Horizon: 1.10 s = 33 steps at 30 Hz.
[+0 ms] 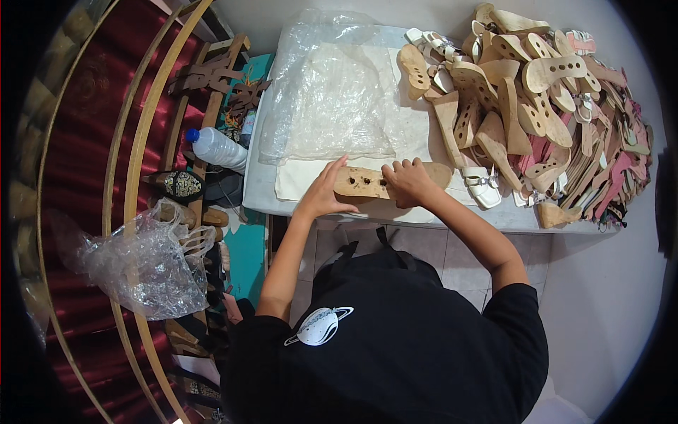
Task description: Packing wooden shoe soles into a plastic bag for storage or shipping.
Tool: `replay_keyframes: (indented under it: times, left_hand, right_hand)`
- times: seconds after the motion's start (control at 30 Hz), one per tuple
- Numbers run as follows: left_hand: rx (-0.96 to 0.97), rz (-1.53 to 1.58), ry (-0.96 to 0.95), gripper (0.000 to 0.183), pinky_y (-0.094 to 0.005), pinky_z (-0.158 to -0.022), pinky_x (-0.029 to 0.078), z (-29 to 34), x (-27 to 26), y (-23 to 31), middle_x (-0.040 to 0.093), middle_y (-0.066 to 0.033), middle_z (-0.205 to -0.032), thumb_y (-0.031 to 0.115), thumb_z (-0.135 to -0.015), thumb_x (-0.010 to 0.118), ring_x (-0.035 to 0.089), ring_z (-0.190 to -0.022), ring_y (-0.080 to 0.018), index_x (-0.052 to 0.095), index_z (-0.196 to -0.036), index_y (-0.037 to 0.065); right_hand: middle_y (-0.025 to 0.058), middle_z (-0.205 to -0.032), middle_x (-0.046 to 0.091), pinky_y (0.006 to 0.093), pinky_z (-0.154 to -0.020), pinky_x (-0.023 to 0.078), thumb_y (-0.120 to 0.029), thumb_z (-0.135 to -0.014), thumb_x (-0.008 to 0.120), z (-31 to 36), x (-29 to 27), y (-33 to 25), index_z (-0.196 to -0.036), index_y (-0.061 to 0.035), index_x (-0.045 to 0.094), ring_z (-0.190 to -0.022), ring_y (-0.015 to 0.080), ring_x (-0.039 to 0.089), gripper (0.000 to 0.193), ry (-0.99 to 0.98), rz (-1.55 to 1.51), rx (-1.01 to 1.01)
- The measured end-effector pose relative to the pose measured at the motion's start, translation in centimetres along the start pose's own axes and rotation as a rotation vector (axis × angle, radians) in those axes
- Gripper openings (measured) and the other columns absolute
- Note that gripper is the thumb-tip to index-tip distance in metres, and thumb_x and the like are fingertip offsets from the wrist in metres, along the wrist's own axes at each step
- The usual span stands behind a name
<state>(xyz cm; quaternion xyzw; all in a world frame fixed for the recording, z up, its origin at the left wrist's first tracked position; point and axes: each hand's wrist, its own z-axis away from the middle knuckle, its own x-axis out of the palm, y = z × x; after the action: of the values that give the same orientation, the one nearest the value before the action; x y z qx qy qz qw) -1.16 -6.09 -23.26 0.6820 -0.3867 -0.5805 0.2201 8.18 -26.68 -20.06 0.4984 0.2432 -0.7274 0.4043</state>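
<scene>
A pale wooden wedge shoe sole [360, 190] with a row of dark holes lies lengthwise at the table's front edge. At its left end, my left hand [324, 191] grips it, with the fingers at the far side and the thumb at the near side. My right hand [411, 184] is closed over the middle of the sole, its fingers curled on top. The palm hides whatever lies under it. The sole's right end sticks out beyond that hand. Beneath it is a cream sheet [293, 177].
Clear plastic sheeting [339, 106] covers the table's left half. Wooden wedge soles [498, 134], white sandals [483, 185] and strips [600, 162] are heaped on the right. At left stand a rack with a water bottle [217, 148], a plastic bag [152, 261] and curved wooden rails [136, 141].
</scene>
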Motion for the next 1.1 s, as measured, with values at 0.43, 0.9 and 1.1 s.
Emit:
replay_keyframes:
  times: [0.43,0.9,1.1]
  left_hand:
    - [-0.101,-0.055,0.11,0.081,-0.039,-0.091,0.038,1.8,2.8,-3.6,0.054,-0.0107,-0.113,0.034,-0.046,0.083,0.05,-0.106,-0.0301,0.049,-0.114,0.007]
    - [-0.153,0.24,0.24,0.052,-0.0351,-0.076,0.048,1.5,3.8,-2.9,0.062,-0.0129,-0.091,0.018,-0.056,0.08,0.06,-0.087,-0.0287,0.055,-0.099,0.002]
    - [-0.174,0.217,0.247,0.053,-0.0353,-0.075,0.048,2.1,4.0,-3.4,0.063,-0.0129,-0.09,0.019,-0.055,0.08,0.06,-0.085,-0.0295,0.055,-0.098,0.003]
  right_hand:
    - [0.0086,-0.087,0.051,0.0422,-0.07,0.036,-0.015,-0.056,0.065,0.0,2.5,-0.3,-0.1,-0.0064,0.045,-0.083,0.0254,0.052,0.049,0.31,0.014,-0.021]
    - [0.0092,-0.084,0.052,0.041,-0.07,0.034,-0.022,-0.058,0.065,0.3,2.3,-0.1,-0.101,-0.0088,0.045,-0.079,0.0242,0.052,0.049,0.351,-0.02,-0.062]
    - [0.0108,-0.086,0.052,0.0408,-0.072,0.035,-0.017,-0.054,0.067,0.3,2.1,-1.5,-0.104,-0.0093,0.043,-0.082,0.0261,0.052,0.055,0.313,0.091,0.025]
